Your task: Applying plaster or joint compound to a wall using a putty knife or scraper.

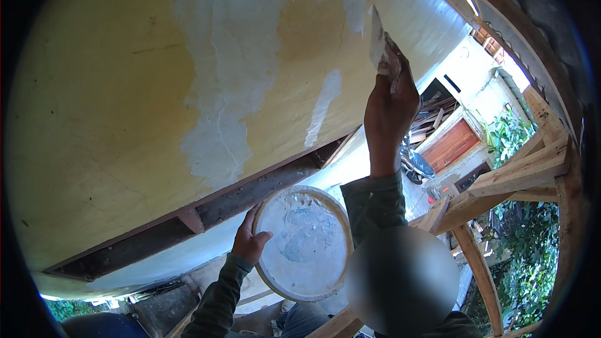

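Note:
My left hand (249,242) grips the left rim of a round white bucket lid (307,228), thumb on top. Whitish putty is smeared over the lid's face, with a greyer patch in the middle. Raised at the upper right, my right hand (393,100) is closed on a putty knife (377,39), its pale blade pointing up beside the wall. Whether the blade touches the wall, I cannot tell. The yellow wall (106,100) carries large grey-white putty patches (228,56) and a short white streak (323,107) left of my right hand.
A dark recessed opening (250,197) with a brown frame runs along the wall's lower edge. Wooden beams (519,169) cross at the right, under a roof edge. Farther off are a reddish-brown door (447,145), stacked planks and green plants (532,263). A blurred round patch hides the lower middle right.

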